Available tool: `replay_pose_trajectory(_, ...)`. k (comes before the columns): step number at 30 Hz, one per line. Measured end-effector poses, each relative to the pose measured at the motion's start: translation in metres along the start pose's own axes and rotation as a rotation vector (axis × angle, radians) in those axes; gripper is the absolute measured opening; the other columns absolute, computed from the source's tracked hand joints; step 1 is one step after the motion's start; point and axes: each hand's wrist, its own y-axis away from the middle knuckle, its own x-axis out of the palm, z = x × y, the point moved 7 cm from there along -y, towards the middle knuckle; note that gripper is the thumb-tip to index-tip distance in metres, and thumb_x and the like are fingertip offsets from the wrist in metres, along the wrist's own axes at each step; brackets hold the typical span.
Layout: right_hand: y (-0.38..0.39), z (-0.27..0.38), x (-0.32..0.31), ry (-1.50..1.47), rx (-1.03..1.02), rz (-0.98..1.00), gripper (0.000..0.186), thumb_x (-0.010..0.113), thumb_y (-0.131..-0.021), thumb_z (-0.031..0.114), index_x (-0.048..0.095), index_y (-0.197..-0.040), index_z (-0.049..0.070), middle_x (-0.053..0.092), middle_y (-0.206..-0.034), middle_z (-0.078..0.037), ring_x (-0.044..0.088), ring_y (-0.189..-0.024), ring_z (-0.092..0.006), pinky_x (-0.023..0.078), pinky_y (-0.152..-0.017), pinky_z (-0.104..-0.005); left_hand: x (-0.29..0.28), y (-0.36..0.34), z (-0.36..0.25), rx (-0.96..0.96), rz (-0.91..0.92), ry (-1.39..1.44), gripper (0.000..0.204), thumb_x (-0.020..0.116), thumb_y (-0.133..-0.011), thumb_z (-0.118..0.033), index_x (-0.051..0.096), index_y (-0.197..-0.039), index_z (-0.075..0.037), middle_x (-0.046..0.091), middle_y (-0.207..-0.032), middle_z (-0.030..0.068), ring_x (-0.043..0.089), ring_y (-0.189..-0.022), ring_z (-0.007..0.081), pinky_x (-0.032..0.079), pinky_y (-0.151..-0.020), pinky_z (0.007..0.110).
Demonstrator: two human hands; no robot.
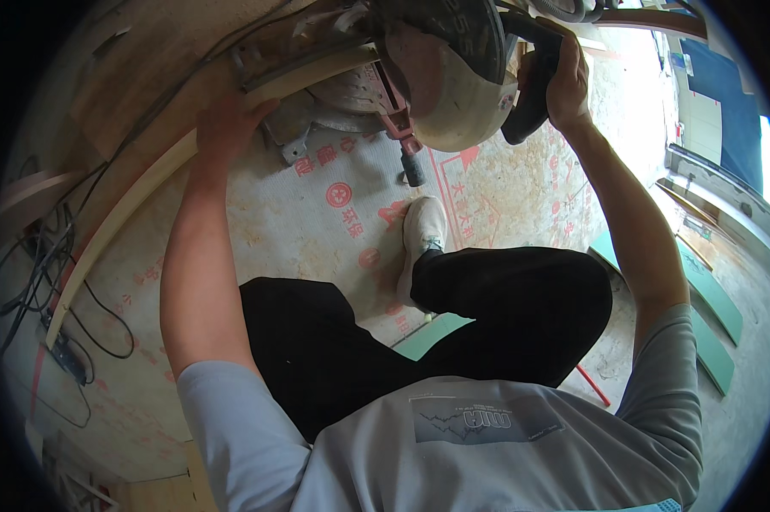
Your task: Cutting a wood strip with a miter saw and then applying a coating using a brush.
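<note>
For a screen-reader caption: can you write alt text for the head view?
A crouching person's right hand grips the black handle of a mitre saw on the floor, while the left hand presses a long pale wood strip at the saw. Cables lie at left.

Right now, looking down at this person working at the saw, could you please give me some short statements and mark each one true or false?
1. The right hand grips the black handle of the mitre saw. True.
2. The left hand hangs free in the air. False: it presses on the long wooden strip.
3. The person wears black trousers. True.
4. The shoe is red. False: it is white.
5. Cables lie at the left. True.
</note>
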Motion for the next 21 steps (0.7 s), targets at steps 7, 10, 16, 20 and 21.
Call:
replay_pose_trajectory(7,0.000,-0.007,-0.002,-0.033,0.020,-0.021,0.059,0.022,-0.109,0.050,0.051,-0.136,0.007,0.064,-0.073,-0.008,0.061,-0.056,-0.0153,0.051,-0.052,-0.0282,-0.003,0.000,-0.002,-0.031,0.001,-0.004,0.080,0.053,-0.084,-0.078,0.071,-0.096,-0.001,0.072,-0.095,0.0232,0.070,-0.095,0.0394,0.053,-0.083,0.052)
replay_pose_trajectory(10,-0.003,-0.006,-0.005,-0.075,0.084,-0.035,0.058,0.022,-0.109,0.050,0.051,-0.136,0.008,0.063,-0.073,-0.008,0.061,-0.056,-0.0154,0.052,-0.052,-0.0290,-0.007,0.002,-0.008,0.001,-0.047,-0.007,0.080,0.053,-0.084,-0.079,0.071,-0.095,-0.001,0.072,-0.095,0.0233,0.070,-0.095,0.0397,0.053,-0.082,0.052)
replay_pose_trajectory(16,-0.005,0.005,-0.001,-0.020,0.067,-0.023,0.058,0.023,-0.108,0.051,0.051,-0.136,0.009,0.062,-0.072,-0.007,0.061,-0.057,-0.0153,0.052,-0.052,-0.0290,-0.002,0.000,-0.005,-0.034,0.054,-0.062,0.081,0.053,-0.083,-0.079,0.071,-0.092,-0.001,0.072,-0.091,0.0228,0.070,-0.091,0.0397,0.054,-0.080,0.052)
replay_pose_trajectory(20,0.000,-0.004,0.000,-0.033,0.060,-0.018,0.059,0.023,-0.108,0.051,0.051,-0.136,0.008,0.062,-0.072,-0.008,0.061,-0.056,-0.0153,0.052,-0.052,-0.0292,-0.002,-0.001,-0.005,-0.021,-0.006,-0.058,0.081,0.053,-0.083,-0.080,0.071,-0.089,0.000,0.072,-0.087,0.0227,0.070,-0.087,0.0400,0.054,-0.077,0.051)
replay_pose_trajectory(21,0.002,-0.005,0.000,-0.031,0.053,-0.036,0.059,0.023,-0.108,0.052,0.050,-0.136,0.008,0.062,-0.072,-0.008,0.060,-0.056,-0.0155,0.052,-0.053,-0.0293,-0.001,-0.002,-0.004,-0.024,0.020,-0.040,0.082,0.053,-0.083,-0.080,0.071,-0.089,0.000,0.071,-0.089,0.0230,0.070,-0.088,0.0401,0.054,-0.078,0.051)
